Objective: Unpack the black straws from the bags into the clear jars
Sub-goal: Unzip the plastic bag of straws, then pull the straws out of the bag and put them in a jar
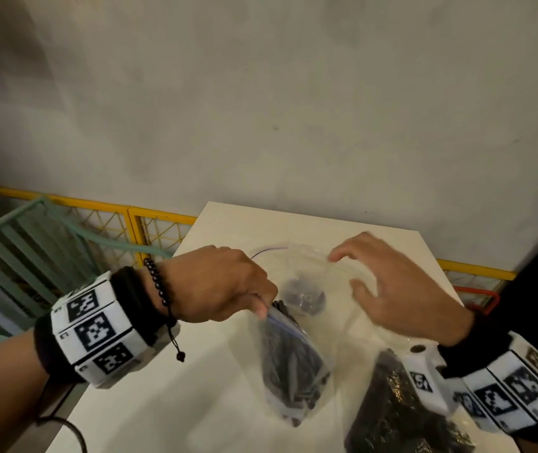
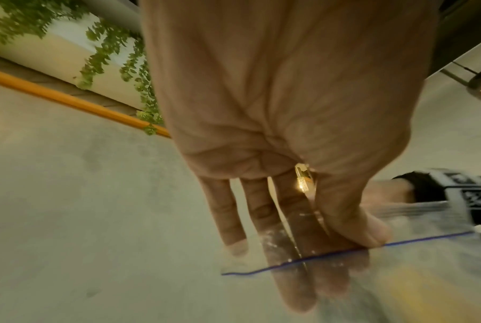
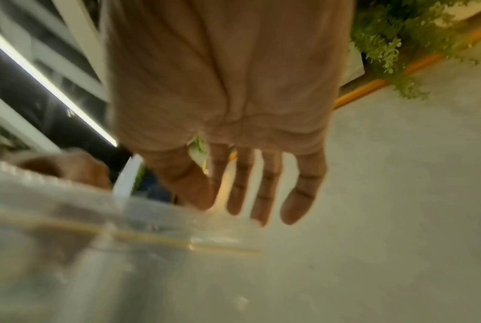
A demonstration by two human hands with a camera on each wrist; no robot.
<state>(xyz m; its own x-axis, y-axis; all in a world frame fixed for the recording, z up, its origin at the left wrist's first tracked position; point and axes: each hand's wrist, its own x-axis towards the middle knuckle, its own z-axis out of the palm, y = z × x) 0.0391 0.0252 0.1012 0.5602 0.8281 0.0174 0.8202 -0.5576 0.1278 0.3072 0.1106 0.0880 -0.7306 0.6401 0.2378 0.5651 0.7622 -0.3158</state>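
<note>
My left hand (image 1: 248,297) pinches the blue-lined top edge of a clear zip bag (image 1: 293,364) full of black straws, held above the white table (image 1: 169,387). In the left wrist view my thumb (image 2: 369,229) presses the bag's edge (image 2: 427,238) against my fingers. My right hand (image 1: 378,282) hovers open, fingers spread, just over a clear jar (image 1: 306,289) with black straws at its bottom. In the right wrist view the fingers (image 3: 264,196) hang above blurred clear plastic (image 3: 123,229). A second bag of black straws (image 1: 395,410) lies at the front right.
A yellow mesh railing (image 1: 149,227) and a green chair (image 1: 32,243) stand left of the table. A grey wall (image 1: 293,109) rises behind it. Green vines (image 2: 114,50) hang in the wrist views.
</note>
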